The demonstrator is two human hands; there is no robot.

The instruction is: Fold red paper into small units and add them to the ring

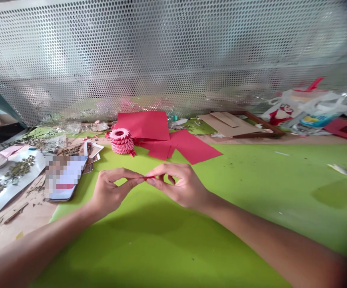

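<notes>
Between my two hands is a small folded strip of red paper (pixel 149 177), mostly covered by fingertips. My left hand (pixel 110 190) pinches its left end between thumb and forefinger. My right hand (pixel 184 184) pinches the right end the same way, its fingertips nearly meeting those of the left. Both hands are held over the green mat (pixel 167 248). Beyond them stands a round pink and white piece of stacked folded paper (pixel 121 141) with an open centre. Red paper sheets (pixel 143 125) lie behind and to the right of it, some overlapping.
A phone (pixel 67 176) leans at the left beside photo cards (pixel 94 152) and white paper bearing dried plant bits (pixel 19 170). Cardboard pieces (pixel 229 123) and plastic bags (pixel 307 110) sit at the back right. A perforated metal panel (pixel 173 52) rises behind.
</notes>
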